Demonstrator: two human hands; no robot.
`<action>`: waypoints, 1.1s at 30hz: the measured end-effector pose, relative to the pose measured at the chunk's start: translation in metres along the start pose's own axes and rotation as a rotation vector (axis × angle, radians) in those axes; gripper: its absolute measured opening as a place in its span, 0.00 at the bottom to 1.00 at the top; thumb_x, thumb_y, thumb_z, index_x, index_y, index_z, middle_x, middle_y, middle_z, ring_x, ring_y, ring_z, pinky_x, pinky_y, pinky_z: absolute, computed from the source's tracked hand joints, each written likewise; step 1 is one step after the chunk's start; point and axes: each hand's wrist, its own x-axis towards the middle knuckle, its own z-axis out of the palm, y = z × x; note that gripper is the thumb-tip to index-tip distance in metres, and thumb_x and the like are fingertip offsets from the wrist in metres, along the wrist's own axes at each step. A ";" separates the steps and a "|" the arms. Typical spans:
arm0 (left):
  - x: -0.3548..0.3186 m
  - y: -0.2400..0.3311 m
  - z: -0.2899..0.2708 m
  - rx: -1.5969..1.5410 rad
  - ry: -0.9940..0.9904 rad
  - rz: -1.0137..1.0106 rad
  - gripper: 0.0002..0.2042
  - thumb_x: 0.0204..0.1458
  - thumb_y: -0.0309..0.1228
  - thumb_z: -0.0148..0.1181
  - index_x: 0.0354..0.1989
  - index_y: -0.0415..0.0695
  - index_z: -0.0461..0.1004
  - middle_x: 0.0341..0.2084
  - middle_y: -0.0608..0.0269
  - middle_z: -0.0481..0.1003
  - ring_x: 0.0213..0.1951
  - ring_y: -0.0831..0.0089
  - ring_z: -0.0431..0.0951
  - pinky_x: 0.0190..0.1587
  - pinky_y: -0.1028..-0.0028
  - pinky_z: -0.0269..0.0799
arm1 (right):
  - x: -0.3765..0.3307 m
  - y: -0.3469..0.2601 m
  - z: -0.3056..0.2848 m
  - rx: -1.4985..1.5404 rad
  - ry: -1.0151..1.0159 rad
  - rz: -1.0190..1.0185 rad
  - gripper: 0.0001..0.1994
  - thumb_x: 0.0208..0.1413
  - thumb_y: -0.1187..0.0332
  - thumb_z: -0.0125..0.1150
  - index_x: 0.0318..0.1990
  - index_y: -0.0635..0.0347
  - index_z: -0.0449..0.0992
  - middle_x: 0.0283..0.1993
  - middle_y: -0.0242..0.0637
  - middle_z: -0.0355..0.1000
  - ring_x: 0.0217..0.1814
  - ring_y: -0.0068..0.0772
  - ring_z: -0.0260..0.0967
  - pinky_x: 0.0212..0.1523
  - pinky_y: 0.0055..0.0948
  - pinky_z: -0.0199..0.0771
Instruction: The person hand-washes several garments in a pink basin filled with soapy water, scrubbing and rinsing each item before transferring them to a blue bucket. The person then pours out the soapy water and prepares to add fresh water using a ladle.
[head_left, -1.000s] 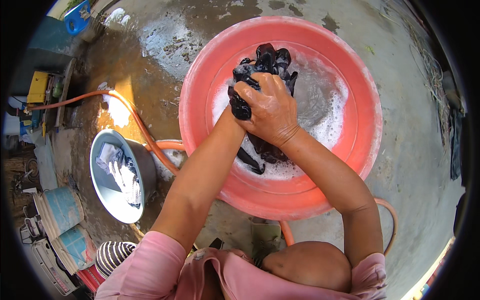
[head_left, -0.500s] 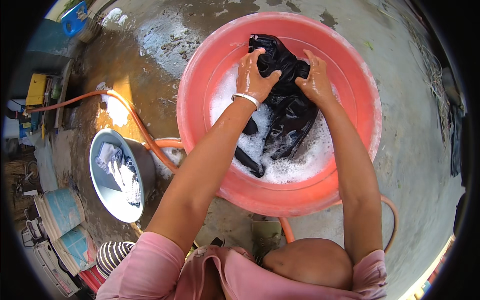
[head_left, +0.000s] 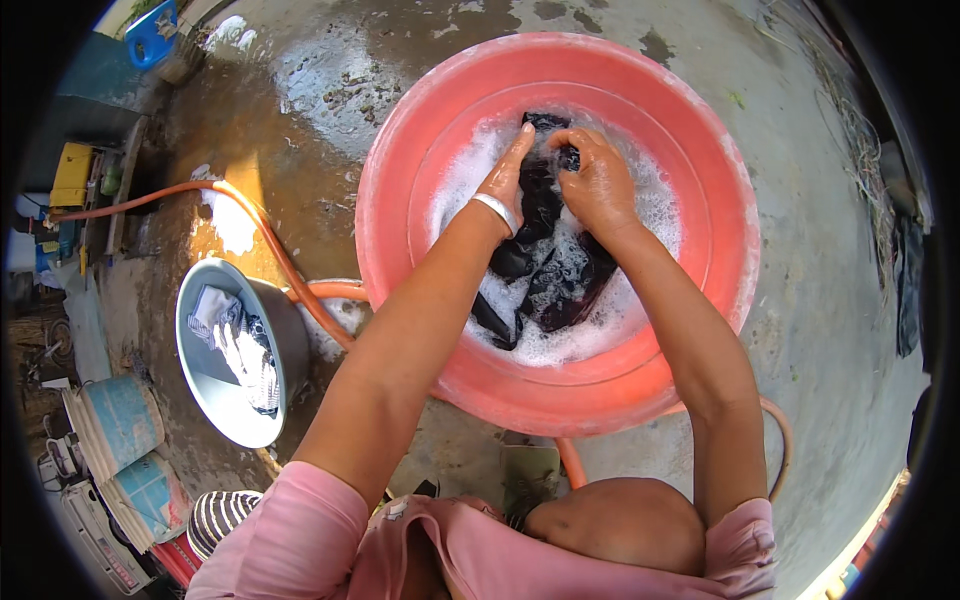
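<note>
A wet black garment [head_left: 541, 205] lies bunched in the suds inside a large red plastic tub [head_left: 720, 260], partly sunk in foam. My right hand [head_left: 598, 182] is closed round a fold of it near the far end, its fingers curled over the cloth. Along the garment's left side, my left hand [head_left: 508, 178] rests edge-on with its fingers stretched out straight, touching the cloth; its thumb is hidden. A white bracelet [head_left: 497, 210] circles my left wrist. White soapy foam [head_left: 655, 215] surrounds the garment.
To the left, a grey basin [head_left: 190, 355] holds white and dark patterned cloth. An orange hose [head_left: 262, 222] runs across the wet concrete floor and behind the tub. Stacked containers [head_left: 125, 420] stand at the lower left. My bent knee [head_left: 620, 520] is close to the tub.
Both hands have come closer together and lowered the garment into the suds. My left fingers have straightened from a grip; my right hand has closed over a fold.
</note>
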 end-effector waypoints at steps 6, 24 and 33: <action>-0.059 0.026 0.031 -0.366 -0.359 0.029 0.23 0.58 0.52 0.47 0.50 0.47 0.72 0.45 0.58 0.75 0.48 0.66 0.76 0.53 0.63 0.71 | -0.050 -0.097 -0.009 -0.077 0.037 -0.540 0.23 0.33 0.66 0.70 0.43 0.47 0.73 0.51 0.32 0.67 0.47 0.43 0.64 0.39 0.36 0.67; -0.072 0.031 0.066 0.247 0.166 0.348 0.10 0.50 0.31 0.53 0.35 0.37 0.75 0.27 0.64 0.74 0.28 0.76 0.73 0.32 0.76 0.70 | 0.014 0.007 -0.050 0.350 -0.055 0.191 0.23 0.49 0.49 0.58 0.46 0.55 0.73 0.42 0.45 0.74 0.45 0.47 0.72 0.46 0.41 0.70; -0.093 0.095 0.073 0.491 0.229 0.982 0.12 0.48 0.31 0.60 0.34 0.33 0.74 0.25 0.65 0.74 0.29 0.79 0.71 0.33 0.75 0.69 | -0.038 0.021 -0.085 0.641 -0.469 0.794 0.35 0.57 0.34 0.41 0.39 0.65 0.72 0.34 0.37 0.71 0.34 0.36 0.75 0.38 0.32 0.77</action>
